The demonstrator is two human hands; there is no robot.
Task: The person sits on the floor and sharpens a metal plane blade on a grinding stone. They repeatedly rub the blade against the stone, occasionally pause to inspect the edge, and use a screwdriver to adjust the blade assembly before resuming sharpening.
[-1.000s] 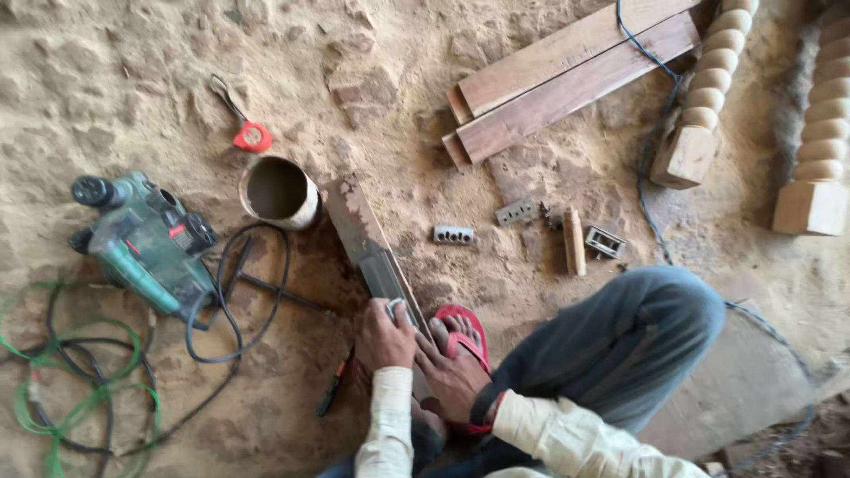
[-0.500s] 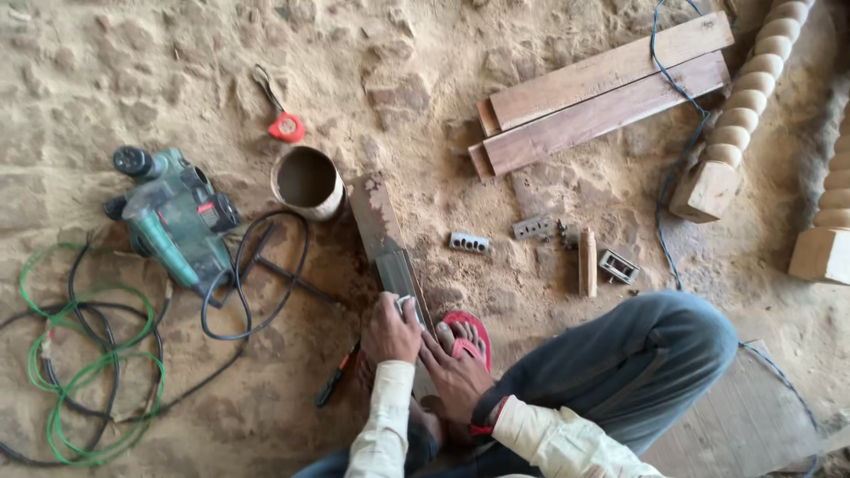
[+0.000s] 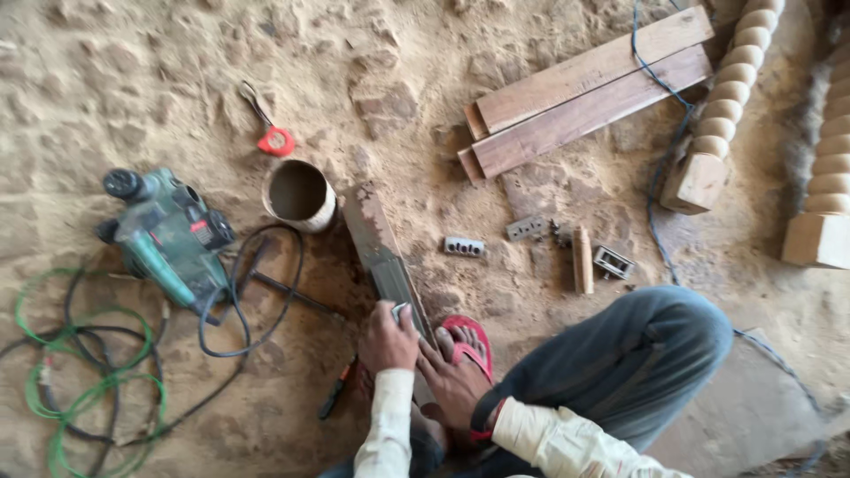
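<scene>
Head view: long strip [image 3: 382,252] under left hand [image 3: 388,341].

Beside the dull grey-brown wooden strip [image 3: 382,252] lies a green power planer [image 3: 164,237] with black knobs and black cord [image 3: 257,301]. Left of the planer coils a bright green cable [image 3: 71,389]. Above it sits a red tape measure [image 3: 275,141]. Right of the strip: a red sandal [image 3: 469,350] (cream sleeves, grey-blue trousers nearby).
</scene>
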